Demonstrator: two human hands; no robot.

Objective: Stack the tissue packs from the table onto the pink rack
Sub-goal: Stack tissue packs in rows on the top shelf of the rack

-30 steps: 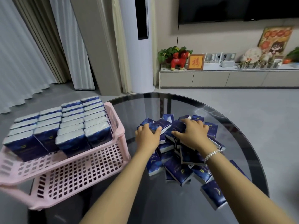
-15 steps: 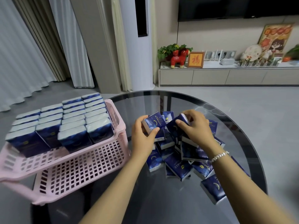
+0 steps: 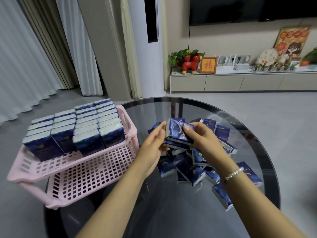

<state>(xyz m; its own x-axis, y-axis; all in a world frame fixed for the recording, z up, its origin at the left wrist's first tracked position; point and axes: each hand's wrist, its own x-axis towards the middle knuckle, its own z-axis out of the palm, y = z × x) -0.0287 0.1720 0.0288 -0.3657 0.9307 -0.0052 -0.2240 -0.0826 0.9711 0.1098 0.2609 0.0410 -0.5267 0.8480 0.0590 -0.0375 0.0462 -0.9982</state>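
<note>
A pile of dark blue tissue packs lies on the round glass table. Above the pile both hands hold a small bundle of packs. My left hand grips the bundle's left side and underside, thumb on top. My right hand grips its right side, thumb pressed on the front pack. The pink rack stands at the table's left edge. Its upper tier carries several rows of upright packs at the back, with bare lattice at the front.
The rack's lower tier shows bare lattice. One pack lies apart near the table's right front rim. Beyond the table are grey floor, curtains, a tall white unit and a low cabinet with ornaments.
Both hands went from pressing on the pile to lifting packs out of it. They have brought those packs together into one bundle, raised above the pile and shifted slightly left.
</note>
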